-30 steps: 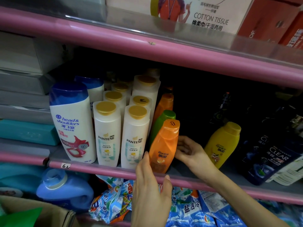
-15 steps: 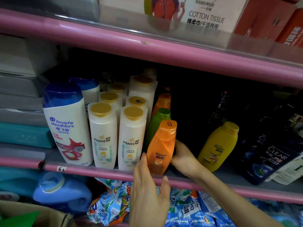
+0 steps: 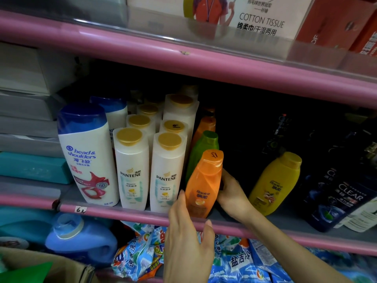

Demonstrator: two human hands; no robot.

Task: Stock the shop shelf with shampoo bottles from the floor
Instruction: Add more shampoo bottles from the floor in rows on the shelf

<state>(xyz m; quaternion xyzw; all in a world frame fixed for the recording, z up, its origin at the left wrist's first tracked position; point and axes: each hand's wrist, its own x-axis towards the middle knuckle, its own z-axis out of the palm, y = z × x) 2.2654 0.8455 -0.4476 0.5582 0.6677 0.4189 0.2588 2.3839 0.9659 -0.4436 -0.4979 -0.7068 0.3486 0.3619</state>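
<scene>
At the centre of the frame an orange Rejoice bottle (image 3: 204, 183) stands on the pink-edged shelf (image 3: 122, 213), between the two hands. The right hand (image 3: 231, 194) reaches in from the lower right, its fingers curled against the bottle's right side and gripping it. The left hand (image 3: 186, 240) rises from the bottom edge with fingers straight and relaxed, one fingertip touching the bottle's lower left edge. The bottle's long axis runs nearly vertical, cap up and leaning slightly right, label facing the camera. A Pantene bottle (image 3: 168, 174) stands just to its left.
</scene>
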